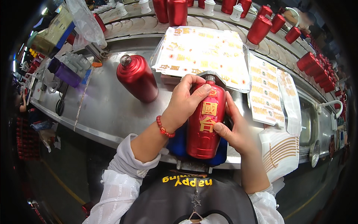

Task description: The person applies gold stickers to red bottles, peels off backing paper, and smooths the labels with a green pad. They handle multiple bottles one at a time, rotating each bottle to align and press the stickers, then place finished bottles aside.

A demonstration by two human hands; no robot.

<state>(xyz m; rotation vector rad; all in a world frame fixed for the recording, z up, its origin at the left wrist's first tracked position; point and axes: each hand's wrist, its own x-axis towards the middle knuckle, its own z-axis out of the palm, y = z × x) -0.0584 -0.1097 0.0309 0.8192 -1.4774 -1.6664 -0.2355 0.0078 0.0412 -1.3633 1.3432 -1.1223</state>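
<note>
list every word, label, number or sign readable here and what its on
I won't copy wording, only place it:
Held red bottle: large gold characters, clear.
Black apron: yellow lettering, clear, upside down in view.
White label sheets: gold characters, partly lost to glare.
Narrower sheet on their right: print too small to read.

From one head-worn fisheye, we look down, close above the bare left hand [186,98], bare right hand [239,133] and silvery metal workbench [104,102].

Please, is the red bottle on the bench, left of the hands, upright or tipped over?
Upright: the red bottle stands on the bench, base down, neck up.
</note>
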